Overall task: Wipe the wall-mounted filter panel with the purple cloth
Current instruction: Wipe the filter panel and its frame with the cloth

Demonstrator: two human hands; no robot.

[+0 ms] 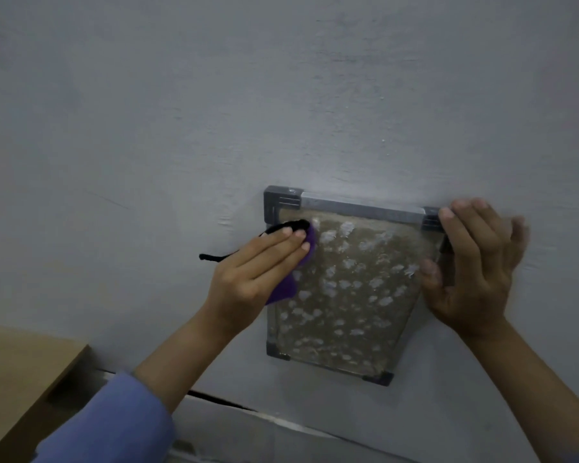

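The filter panel (345, 285) hangs on a pale grey wall (281, 95), a dusty brown mesh flecked with whitish patches inside a grey frame with dark corner pieces. Nearest the camera, a blue sleeve (114, 426) covers the left forearm, and a tan cardboard box (20, 379) sits at the lower left, below the wall. Further up, the left hand (258, 272) lies with fingers straight and close together, pressing the purple cloth (286, 285) flat against the panel's left edge, close to its upper left corner; a dark cord or trim (214, 257) from the cloth trails out over the wall to the left of the hand. The right hand (472, 262) spreads wide over the panel's right edge near the upper right corner, fingertips reaching the top of the frame and thumb resting on the mesh, apparently steadying the panel; it pinches nothing. Judging by the many pale patches across the mesh, the wiping seems to be at an early stage, with the cloth placed at the upper left. The next move likely calls for drawing the cloth across the mesh under even pressure while the right hand braces the frame, then working downward toward the lower corners.
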